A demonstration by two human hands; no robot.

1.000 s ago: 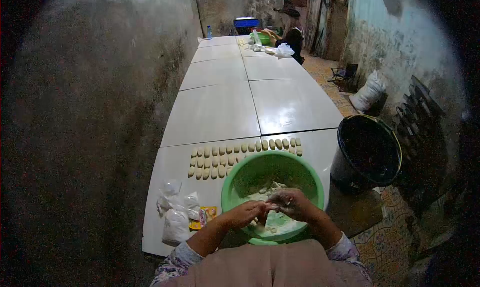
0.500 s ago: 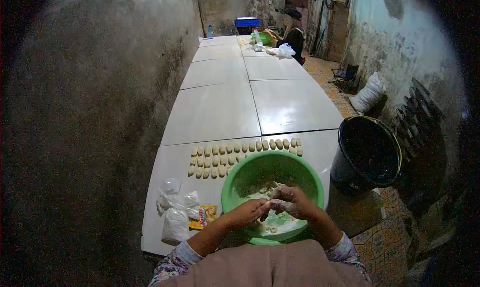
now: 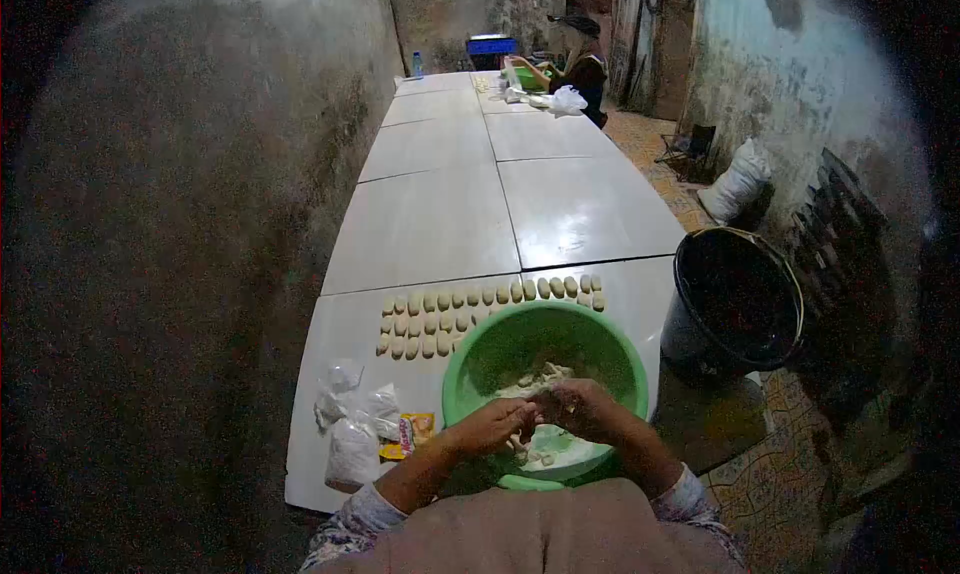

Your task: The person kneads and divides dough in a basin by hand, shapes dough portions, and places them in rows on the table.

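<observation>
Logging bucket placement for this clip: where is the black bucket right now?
In the head view, the black bucket stands at the person's right, just beyond the right rim of the green basin.

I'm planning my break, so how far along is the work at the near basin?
Apparently done: rows of small dough pieces on the table. In hand: the left hand and right hand meet over the green basin; what they hold is hidden. Left: pale scraps lie in the basin, so it looks unfinished.
</observation>
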